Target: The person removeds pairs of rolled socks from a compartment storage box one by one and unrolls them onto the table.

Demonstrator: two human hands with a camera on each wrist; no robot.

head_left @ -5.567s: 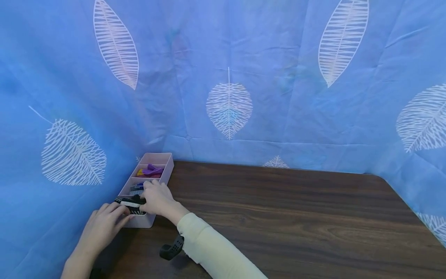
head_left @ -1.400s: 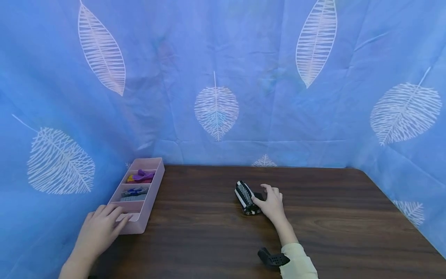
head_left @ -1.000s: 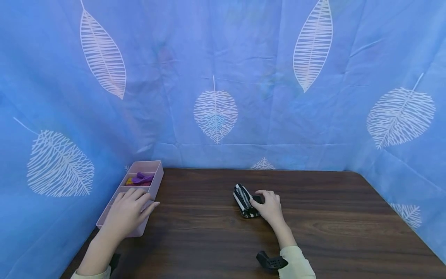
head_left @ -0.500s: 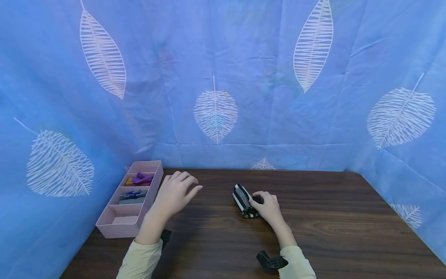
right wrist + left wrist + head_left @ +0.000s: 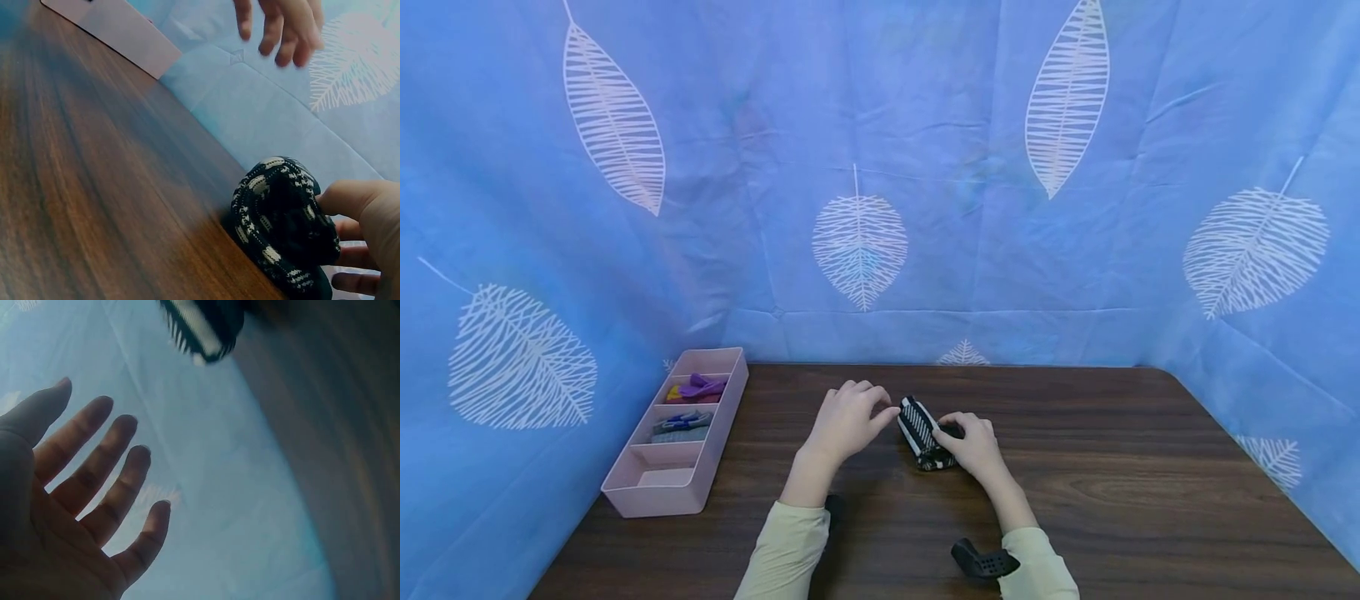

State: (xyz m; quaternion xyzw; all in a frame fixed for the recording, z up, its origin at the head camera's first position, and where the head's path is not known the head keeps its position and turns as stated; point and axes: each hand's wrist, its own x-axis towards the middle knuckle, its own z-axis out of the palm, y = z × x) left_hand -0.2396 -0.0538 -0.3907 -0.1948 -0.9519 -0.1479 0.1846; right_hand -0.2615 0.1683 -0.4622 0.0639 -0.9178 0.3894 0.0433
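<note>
- Black-and-white patterned fabric, a rolled sock bundle (image 5: 925,433), lies on the dark wood table (image 5: 1112,500) near the middle, a little toward the far edge.
- On my head view, my right hand (image 5: 973,443) grips the bundle from its right side, fingers and thumb curled against it.
- On the right wrist view the same bundle (image 5: 284,225) rests on the table top, with my thumb and fingertips pressed against its right side.
- My left hand (image 5: 848,421) is just left of the bundle with its fingers relaxed and spread, fingertips very close to the striped end; I cannot tell whether they touch it.
- On the left wrist view the left hand (image 5: 69,506) holds nothing, fingers apart and straight, and the striped bundle (image 5: 203,328) sits beyond the fingertips at the top of the frame.
- Over on the left, a pink divided tray (image 5: 658,492) stands along the left side of the table, well apart from both hands.
- Its nearest compartment shows only the tray floor; the middle one holds grey and blue items (image 5: 681,422), and a farther one holds purple and yellow items (image 5: 696,387). They are too small for me to say more.
- Blue cloth with white leaf prints (image 5: 859,242) hangs behind and to both sides of the table.
</note>
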